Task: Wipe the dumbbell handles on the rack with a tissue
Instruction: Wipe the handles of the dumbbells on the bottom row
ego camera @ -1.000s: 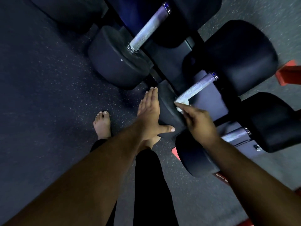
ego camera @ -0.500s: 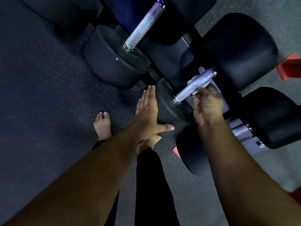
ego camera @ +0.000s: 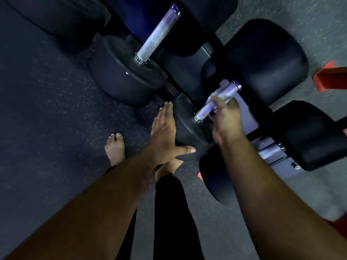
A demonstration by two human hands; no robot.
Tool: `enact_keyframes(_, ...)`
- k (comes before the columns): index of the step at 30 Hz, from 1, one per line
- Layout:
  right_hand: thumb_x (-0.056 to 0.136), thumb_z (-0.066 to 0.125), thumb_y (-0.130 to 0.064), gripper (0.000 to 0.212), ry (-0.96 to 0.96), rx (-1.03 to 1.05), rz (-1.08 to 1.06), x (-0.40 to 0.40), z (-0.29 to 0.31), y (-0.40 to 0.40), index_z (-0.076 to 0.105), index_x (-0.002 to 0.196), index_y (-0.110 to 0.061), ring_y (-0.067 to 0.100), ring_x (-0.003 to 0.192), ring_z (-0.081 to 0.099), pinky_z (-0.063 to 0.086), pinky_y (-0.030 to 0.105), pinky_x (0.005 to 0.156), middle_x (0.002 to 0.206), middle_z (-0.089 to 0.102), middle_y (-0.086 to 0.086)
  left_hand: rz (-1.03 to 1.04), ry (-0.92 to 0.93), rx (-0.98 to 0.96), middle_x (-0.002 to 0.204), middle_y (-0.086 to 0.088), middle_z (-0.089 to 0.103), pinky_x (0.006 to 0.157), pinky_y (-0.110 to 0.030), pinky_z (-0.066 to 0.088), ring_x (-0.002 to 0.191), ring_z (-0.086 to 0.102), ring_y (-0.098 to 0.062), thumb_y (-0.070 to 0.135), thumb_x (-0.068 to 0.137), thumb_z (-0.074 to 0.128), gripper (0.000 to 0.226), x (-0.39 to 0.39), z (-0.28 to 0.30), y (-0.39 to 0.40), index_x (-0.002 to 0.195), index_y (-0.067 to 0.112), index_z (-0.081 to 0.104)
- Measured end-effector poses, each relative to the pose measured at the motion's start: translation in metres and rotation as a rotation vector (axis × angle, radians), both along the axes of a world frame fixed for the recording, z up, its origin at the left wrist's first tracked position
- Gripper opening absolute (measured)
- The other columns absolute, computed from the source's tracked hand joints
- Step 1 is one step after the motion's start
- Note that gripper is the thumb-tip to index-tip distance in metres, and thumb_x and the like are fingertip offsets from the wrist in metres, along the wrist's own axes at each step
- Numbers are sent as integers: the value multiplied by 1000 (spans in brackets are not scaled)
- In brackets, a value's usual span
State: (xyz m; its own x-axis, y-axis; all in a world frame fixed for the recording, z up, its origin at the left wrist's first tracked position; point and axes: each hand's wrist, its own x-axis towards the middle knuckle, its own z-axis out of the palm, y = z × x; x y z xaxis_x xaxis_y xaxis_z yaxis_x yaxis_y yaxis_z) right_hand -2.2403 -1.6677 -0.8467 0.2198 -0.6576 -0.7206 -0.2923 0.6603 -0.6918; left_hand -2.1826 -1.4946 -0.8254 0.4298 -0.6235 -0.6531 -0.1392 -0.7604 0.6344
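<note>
Black dumbbells lie side by side on a dark rack (ego camera: 187,79). My right hand (ego camera: 226,117) is curled around the silver handle (ego camera: 203,112) of the middle dumbbell, with a pale tissue (ego camera: 216,96) showing at my fingers around the bar. My left hand (ego camera: 165,132) lies flat, fingers straight, against the near head (ego camera: 189,128) of that same dumbbell, thumb spread along its lower edge. Another dumbbell's knurled handle (ego camera: 158,34) runs uncovered at the upper left. A third handle (ego camera: 270,152) shows at the lower right, partly behind my right forearm.
Speckled dark rubber floor (ego camera: 47,119) spreads to the left. My bare feet, the left one (ego camera: 115,149) in full view, stand close to the rack, with dark trousers below. A red frame piece (ego camera: 330,76) sits at the right edge on lighter flooring.
My right hand with the tissue slid from the near end of the middle handle up toward its far end, then back to mid-handle. My left hand stayed pressed on the dumbbell head.
</note>
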Motion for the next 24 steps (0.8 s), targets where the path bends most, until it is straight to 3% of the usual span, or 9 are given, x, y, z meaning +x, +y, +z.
enact_keyframes(4, 92, 60, -7, 10, 265, -54, 297, -25, 3, 26, 65, 100, -5, 22, 75, 64, 50, 36, 73, 85, 71, 7, 6, 4, 12, 169, -2, -9, 126, -45, 2, 155, -10, -17, 51, 59, 92, 149, -1, -1, -1, 160, 11, -10)
enact_keyframes(7, 96, 57, -4, 11, 117, 48, 91, -23, 5, 7, 67, 100, -1, 21, 74, 61, 49, 34, 73, 82, 68, 15, 17, 11, 10, 169, -1, -8, 126, -45, 2, 155, -10, -16, 49, 59, 93, 149, -1, -1, -1, 160, 12, -9)
enact_keyframes(9, 98, 54, -4, 15, -11, 44, -46, -18, 1, -10, 68, 103, 1, 17, 79, 63, 49, 28, 77, 86, 69, 11, 17, 7, 7, 169, -1, -7, 126, -46, 2, 155, -9, -16, 50, 58, 93, 149, -1, -2, -1, 161, 12, -9)
enact_keyframes(12, 96, 62, -15, 21, 85, 8, 141, -27, 0, 1, 69, 104, 3, 14, 79, 65, 52, 30, 81, 92, 72, 12, 10, 6, 4, 169, -2, -6, 126, -47, 4, 155, -7, -17, 56, 55, 91, 152, -1, -2, 1, 161, 12, -8)
enact_keyframes(16, 89, 72, -20, 21, 149, 71, 549, -50, 3, 23, 69, 108, -13, 20, 98, 72, 56, 42, 91, 104, 76, 3, 13, -2, 6, 169, -2, -5, 126, -47, 6, 155, -6, -15, 72, 48, 76, 152, -3, -4, 0, 160, 13, -8)
enact_keyframes(20, 91, 71, -18, 17, 129, 212, 518, -37, -4, 10, 68, 107, -12, 24, 101, 71, 53, 50, 99, 106, 76, 7, 19, 19, -10, 169, 0, -7, 127, -43, 2, 155, -9, -12, 67, 51, 78, 149, -1, -1, 1, 160, 13, -8)
enact_keyframes(24, 96, 61, -14, 12, 164, 68, 527, -51, 3, 14, 73, 100, -14, 19, 94, 71, 54, 50, 95, 102, 77, 6, 17, 14, -15, 169, 1, -7, 127, -41, 2, 155, -9, -13, 70, 50, 78, 150, -1, -3, 2, 161, 15, -8)
